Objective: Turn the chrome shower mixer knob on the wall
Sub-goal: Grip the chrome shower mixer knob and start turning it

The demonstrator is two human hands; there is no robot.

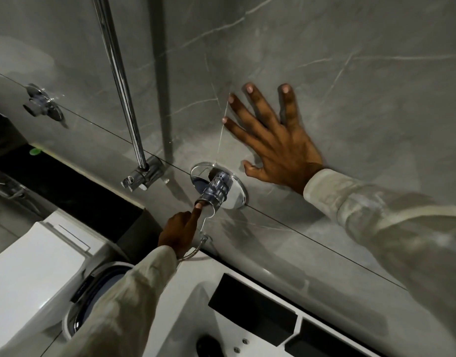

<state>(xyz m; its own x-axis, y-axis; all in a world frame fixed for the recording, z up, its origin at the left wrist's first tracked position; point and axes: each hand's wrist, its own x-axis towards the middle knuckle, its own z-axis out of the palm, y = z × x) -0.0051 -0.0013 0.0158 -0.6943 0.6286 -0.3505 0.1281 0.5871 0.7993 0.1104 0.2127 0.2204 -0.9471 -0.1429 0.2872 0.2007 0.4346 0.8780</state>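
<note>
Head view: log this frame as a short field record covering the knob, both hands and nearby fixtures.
setting: grey marble-look wall
knob: chrome shower mixer knob on round wall plate
left hand: left hand, one fingertip at knob's end, no grip around it
right hand: right hand spread flat on wall, beside plate
nearby: chrome rail; toilet below

Grey marble wall (324, 47), chrome rail (118, 81), white toilet (28, 266)
</note>
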